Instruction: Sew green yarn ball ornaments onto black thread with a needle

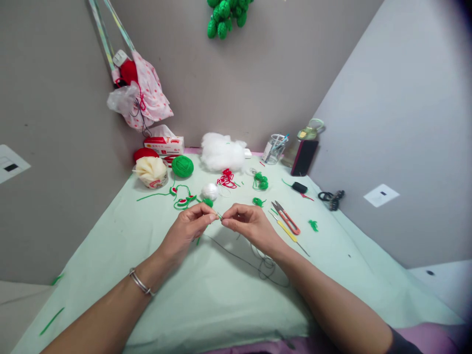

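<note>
Grey walls (258, 78) rise behind a pale green cloth (177, 305), above which the left hand (191, 222) and right hand (252, 226) nearly meet, both pinched narrow. Orange-handled snips (287, 219) lie beside the right hand; a tiny strand (220, 215), probably green yarn, is held between both hands' fingertips.

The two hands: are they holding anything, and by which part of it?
The left hand and right hand pinch a small, thin item between thumb and fingertips; which part of it cannot be told.
</note>
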The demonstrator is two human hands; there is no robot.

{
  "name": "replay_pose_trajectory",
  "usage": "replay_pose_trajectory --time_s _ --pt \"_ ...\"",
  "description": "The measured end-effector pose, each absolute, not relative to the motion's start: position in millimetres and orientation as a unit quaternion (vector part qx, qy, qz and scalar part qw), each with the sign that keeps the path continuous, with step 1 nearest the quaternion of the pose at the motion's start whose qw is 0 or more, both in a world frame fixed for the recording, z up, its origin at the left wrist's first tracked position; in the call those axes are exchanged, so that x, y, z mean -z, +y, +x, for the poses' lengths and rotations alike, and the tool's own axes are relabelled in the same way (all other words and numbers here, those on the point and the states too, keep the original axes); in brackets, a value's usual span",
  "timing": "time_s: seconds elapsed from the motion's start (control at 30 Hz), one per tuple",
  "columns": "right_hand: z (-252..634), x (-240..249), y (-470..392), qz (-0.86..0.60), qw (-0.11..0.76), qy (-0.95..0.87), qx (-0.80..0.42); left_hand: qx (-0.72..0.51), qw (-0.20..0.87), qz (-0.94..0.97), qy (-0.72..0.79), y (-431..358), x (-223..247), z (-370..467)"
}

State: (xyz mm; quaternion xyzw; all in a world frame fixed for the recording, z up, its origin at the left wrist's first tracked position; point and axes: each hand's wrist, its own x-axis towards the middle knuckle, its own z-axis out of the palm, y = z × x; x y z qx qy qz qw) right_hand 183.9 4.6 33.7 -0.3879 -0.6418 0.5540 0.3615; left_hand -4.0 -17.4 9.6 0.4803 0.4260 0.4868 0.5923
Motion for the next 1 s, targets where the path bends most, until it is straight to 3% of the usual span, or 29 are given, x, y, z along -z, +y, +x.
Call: replay_pose_trajectory --time_s 1.0 --pt "184.8 -34.3 4.9 -0.383 0.362 -0.651 -0.547 -0.484 0.591 0.486 0.424 -17.0 -9.8 -4.3"
